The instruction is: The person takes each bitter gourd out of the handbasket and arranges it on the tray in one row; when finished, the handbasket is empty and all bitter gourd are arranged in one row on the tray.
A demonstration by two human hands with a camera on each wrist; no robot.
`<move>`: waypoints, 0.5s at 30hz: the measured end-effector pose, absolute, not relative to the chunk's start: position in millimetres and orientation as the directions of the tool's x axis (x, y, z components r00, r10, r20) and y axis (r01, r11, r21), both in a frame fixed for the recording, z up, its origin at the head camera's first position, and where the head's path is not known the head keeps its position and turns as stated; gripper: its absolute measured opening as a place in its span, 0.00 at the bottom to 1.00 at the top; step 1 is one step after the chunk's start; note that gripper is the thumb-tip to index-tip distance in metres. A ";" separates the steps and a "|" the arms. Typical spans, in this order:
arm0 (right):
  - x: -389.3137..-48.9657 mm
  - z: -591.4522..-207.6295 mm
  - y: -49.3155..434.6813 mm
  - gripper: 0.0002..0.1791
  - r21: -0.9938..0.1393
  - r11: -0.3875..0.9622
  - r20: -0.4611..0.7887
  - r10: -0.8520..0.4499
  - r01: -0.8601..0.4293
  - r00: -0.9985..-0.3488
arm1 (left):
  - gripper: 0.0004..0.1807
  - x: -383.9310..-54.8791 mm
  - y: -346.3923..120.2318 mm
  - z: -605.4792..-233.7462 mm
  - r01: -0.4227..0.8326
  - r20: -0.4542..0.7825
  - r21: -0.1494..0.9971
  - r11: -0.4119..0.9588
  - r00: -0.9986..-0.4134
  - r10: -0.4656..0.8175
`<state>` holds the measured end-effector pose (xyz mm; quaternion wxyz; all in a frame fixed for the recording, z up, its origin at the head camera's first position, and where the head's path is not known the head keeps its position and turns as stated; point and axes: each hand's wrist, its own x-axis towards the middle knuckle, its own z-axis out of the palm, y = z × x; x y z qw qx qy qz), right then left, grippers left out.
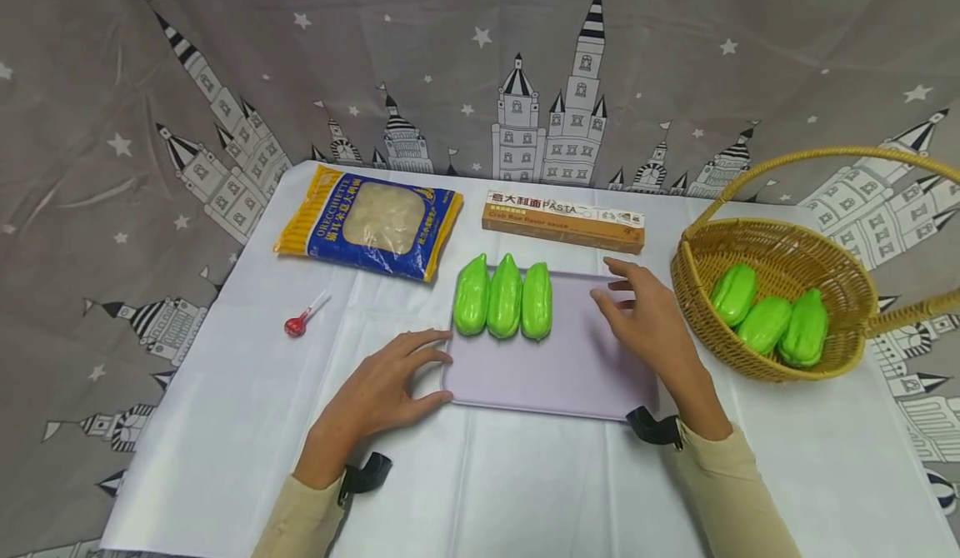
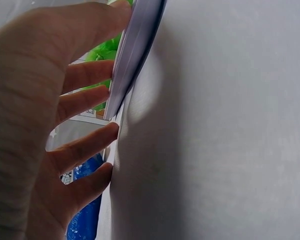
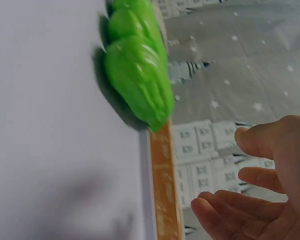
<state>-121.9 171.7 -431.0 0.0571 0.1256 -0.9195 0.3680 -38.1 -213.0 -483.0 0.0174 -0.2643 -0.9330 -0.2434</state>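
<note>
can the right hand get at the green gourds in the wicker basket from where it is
Probably yes. The right hand is open over the lilac plastic tray, right beside the woven wicker basket. The three green gourds lie uncovered inside, and only the basket's low rim lies between.

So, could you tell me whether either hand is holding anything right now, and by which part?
The left hand touches the lilac tray at its left edge; the right hand hovers open above it, holding nothing.
</note>
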 end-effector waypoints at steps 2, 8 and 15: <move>-121.0 -427.4 179.8 0.28 -0.662 0.696 0.219 -0.176 -0.279 -0.960 | 0.25 -38.1 -212.9 -482.9 0.499 0.157 0.443 0.745 -0.861 0.483; -118.9 -419.0 201.4 0.28 -0.656 0.707 0.230 -0.144 -0.263 -0.962 | 0.25 -37.9 -212.9 -482.4 0.505 0.169 0.437 0.744 -0.859 0.484; -116.4 -415.0 221.8 0.25 -0.625 0.737 0.294 -0.084 -0.259 -0.952 | 0.25 -38.2 -212.4 -482.4 0.513 0.180 0.439 0.738 -0.855 0.487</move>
